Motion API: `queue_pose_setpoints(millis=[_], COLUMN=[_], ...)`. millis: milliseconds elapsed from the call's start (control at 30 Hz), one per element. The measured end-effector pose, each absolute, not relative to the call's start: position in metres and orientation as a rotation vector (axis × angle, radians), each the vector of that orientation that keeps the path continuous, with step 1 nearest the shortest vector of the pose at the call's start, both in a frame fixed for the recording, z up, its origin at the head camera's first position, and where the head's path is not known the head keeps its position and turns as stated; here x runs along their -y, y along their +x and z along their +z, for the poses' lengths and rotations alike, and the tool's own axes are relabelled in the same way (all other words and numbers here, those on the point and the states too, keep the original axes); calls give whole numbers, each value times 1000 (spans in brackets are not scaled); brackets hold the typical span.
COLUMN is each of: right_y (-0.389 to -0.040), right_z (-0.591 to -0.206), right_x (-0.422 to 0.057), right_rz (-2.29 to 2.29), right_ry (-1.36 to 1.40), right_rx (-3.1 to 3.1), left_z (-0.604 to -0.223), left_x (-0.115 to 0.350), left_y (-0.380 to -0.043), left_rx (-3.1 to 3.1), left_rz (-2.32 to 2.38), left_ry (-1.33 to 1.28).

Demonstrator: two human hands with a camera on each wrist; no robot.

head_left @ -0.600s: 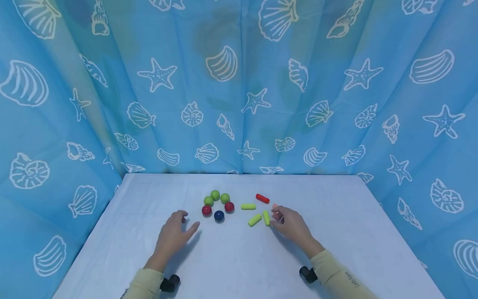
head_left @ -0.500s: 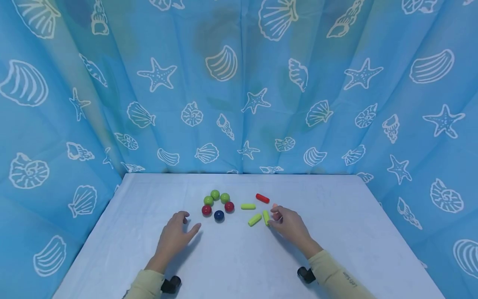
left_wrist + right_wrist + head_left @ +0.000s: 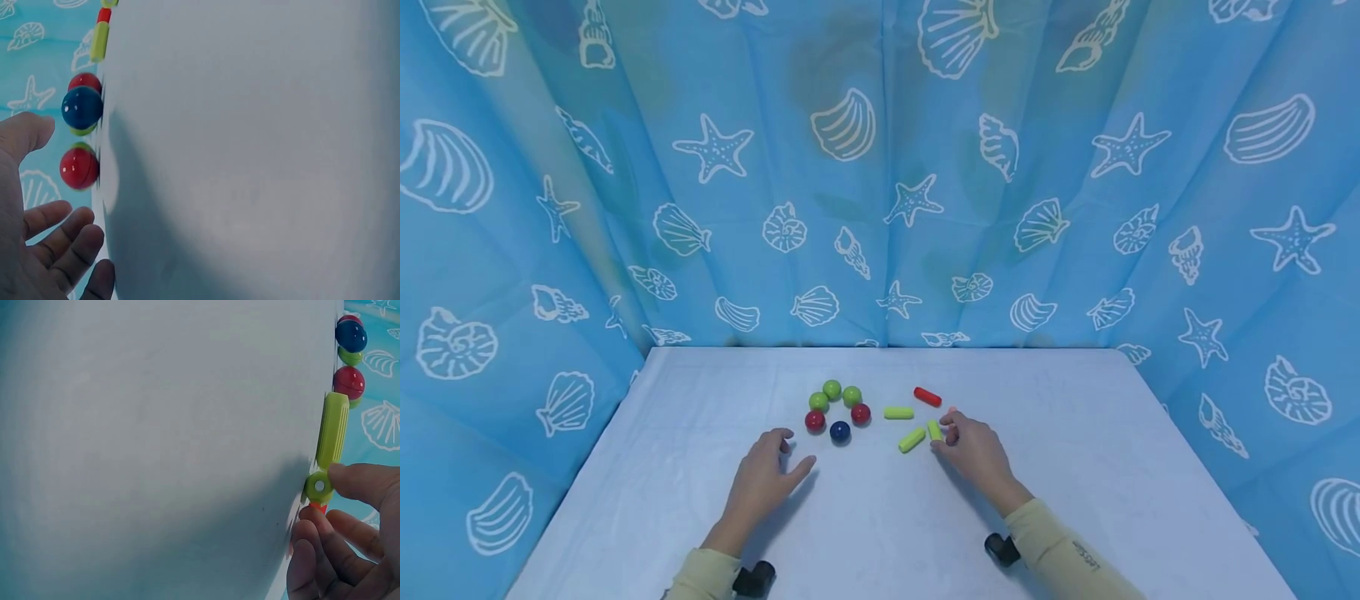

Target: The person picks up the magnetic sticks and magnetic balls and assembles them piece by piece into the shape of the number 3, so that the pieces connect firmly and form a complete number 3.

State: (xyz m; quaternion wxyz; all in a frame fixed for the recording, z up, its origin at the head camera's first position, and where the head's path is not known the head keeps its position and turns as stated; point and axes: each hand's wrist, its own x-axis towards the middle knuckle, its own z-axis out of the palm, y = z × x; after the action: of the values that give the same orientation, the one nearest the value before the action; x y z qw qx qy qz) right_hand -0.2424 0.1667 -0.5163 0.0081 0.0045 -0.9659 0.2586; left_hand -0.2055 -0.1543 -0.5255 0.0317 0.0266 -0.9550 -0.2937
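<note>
My right hand (image 3: 976,457) is at a yellow-green ridged cylinder (image 3: 934,430), covering its near end in the head view. In the right wrist view, the thumb tip overlaps the edge of that cylinder's holed end (image 3: 319,486). Loosely bent fingers lie just below, with a gap showing under the cylinder. A peach cylinder (image 3: 952,409) peeks out behind this hand, mostly hidden. Two more yellow-green cylinders (image 3: 898,412) and a red one (image 3: 927,397) lie around. My left hand (image 3: 762,479) holds nothing, thumb spread from its fingers, near a dark blue ball (image 3: 840,432).
Two red balls (image 3: 815,421) and three green balls (image 3: 832,389) form a ring with the blue one, left of the cylinders. A white cloth covers the table (image 3: 880,533). Behind it hangs a blue curtain (image 3: 880,208) printed with shells and starfish.
My left hand has drawn toward me and to the right, away from the balls. My right hand has shifted slightly left, hiding more of the peach cylinder. Balls and cylinders stay put.
</note>
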Motion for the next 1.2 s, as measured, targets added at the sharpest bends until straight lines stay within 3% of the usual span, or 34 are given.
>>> queue_pose_setpoints(millis=[1200], right_y=[-218], right_z=[-514], right_x=[-176], right_rz=[765], right_ry=[113], right_rx=[3066], left_z=[-528], left_x=[141], left_y=[-194], left_rx=[2922], left_rz=[-940], left_ry=[-32])
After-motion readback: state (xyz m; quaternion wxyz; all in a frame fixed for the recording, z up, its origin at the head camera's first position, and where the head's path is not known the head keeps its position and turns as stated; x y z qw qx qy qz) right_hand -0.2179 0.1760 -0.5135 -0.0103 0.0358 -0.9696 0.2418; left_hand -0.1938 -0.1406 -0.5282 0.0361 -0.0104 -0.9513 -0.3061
